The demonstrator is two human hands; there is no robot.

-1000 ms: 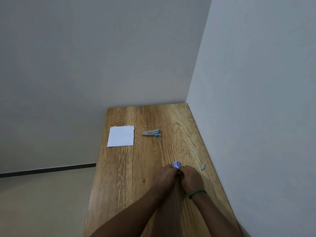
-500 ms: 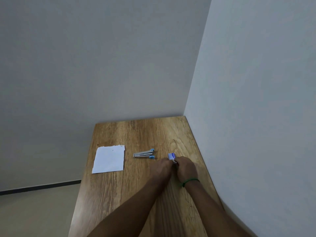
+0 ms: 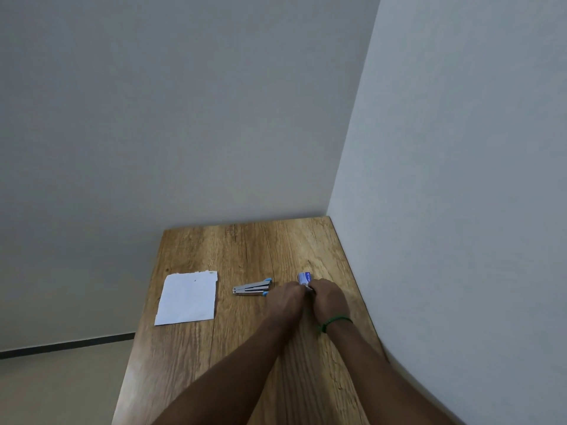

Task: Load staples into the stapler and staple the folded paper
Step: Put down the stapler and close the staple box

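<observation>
On the wooden table (image 3: 245, 357), the silver stapler (image 3: 252, 288) lies untouched. Left of the stapler, well apart, the folded white paper (image 3: 187, 297) lies flat. Just right of the stapler the left hand (image 3: 287, 300) and right hand (image 3: 329, 299) meet, knuckles up, fingers curled in and clamped on a small blue-and-white staple box (image 3: 304, 277), whose far end sticks out beyond the fingertips. What the box holds is hidden. A green band (image 3: 336, 320) circles the right wrist; farther right of the stapler stands a wall (image 3: 460, 210)

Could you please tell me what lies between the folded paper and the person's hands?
The stapler lies there on the table, as the head view shows.
</observation>
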